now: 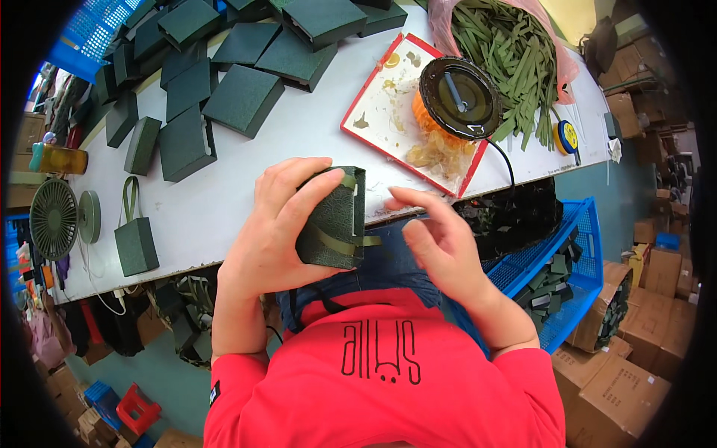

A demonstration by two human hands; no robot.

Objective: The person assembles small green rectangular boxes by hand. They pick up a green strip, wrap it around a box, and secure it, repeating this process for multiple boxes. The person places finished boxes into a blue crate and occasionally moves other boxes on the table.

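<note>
My left hand [272, 224] grips a small dark green box [328, 216] from its left side, held up at the table's front edge. An olive ribbon [334, 243] crosses the box's lower part, and its end sticks out past the right edge. More ribbon shows near the top under my fingers. Just right of the box, my right hand [442, 243] hovers apart from it, fingers bent and parted, with nothing seen in them. On the table to the left stands another green box [137, 246] with a ribbon loop on top.
Several dark green boxes [243, 101] are heaped at the back left. A pot of dark liquid [459, 97] with a stick in it stands on a red-edged board [381, 97]. Cut ribbons [508, 60] fill a pink bag. A fan [54, 218] is far left; a blue crate [582, 261] is right.
</note>
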